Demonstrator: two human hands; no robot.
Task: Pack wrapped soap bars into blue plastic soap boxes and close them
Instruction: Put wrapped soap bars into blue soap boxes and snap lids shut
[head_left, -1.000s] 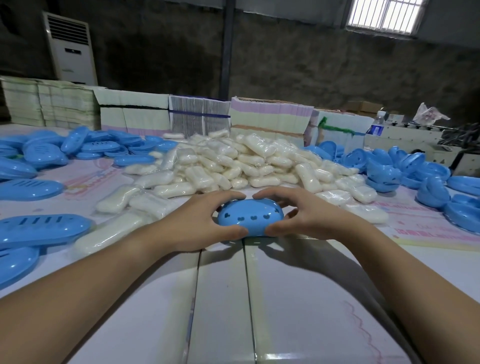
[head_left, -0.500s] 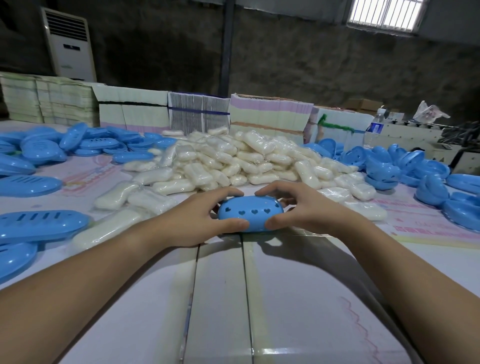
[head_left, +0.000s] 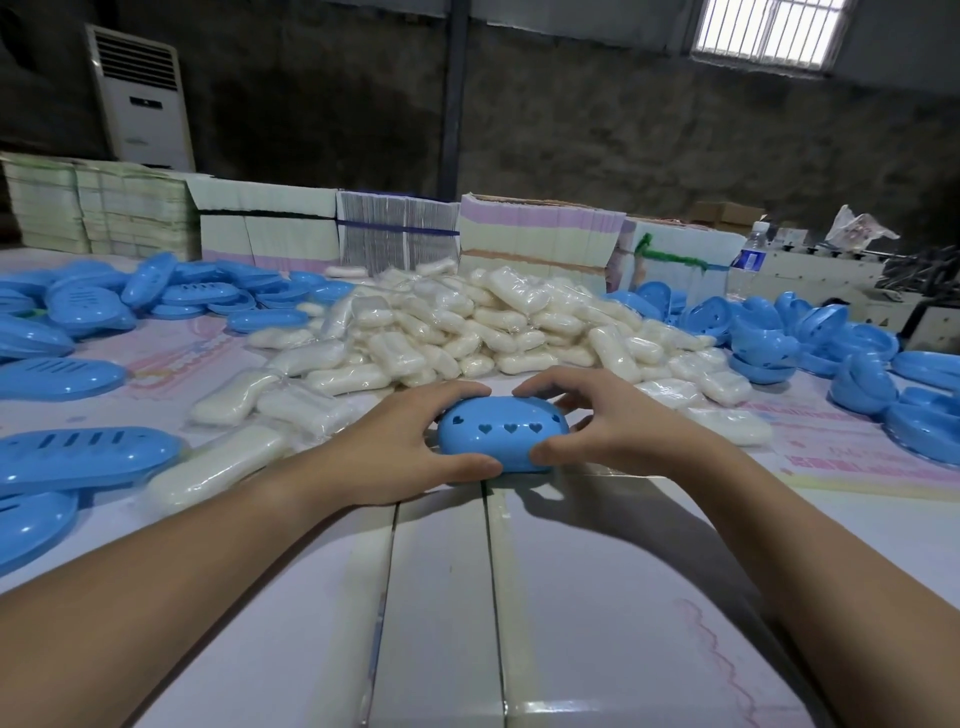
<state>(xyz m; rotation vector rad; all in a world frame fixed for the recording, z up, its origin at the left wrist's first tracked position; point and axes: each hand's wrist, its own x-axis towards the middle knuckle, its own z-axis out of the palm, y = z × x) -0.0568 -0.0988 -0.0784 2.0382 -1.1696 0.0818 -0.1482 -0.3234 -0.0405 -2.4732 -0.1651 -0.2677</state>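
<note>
A closed blue soap box (head_left: 501, 432) with three heart-shaped holes in its side sits on the white table (head_left: 597, 597) in front of me. My left hand (head_left: 400, 447) grips its left end, thumb on the near side and fingers over the top. My right hand (head_left: 608, 426) grips its right end the same way. Just behind the box lies a big heap of wrapped white soap bars (head_left: 467, 332). What is inside the box is hidden.
Flat blue lids (head_left: 78, 457) lie scattered on the left, and blue box bottoms (head_left: 857, 358) are piled on the right. Stacks of flat cartons (head_left: 540, 234) line the table's far edge, with a water bottle (head_left: 750, 254) at the right. An air conditioner (head_left: 143, 98) stands at the back left.
The box has rolled a little toward me between both hands, so its row of heart holes now faces me. Both hands keep their hold on its ends.
</note>
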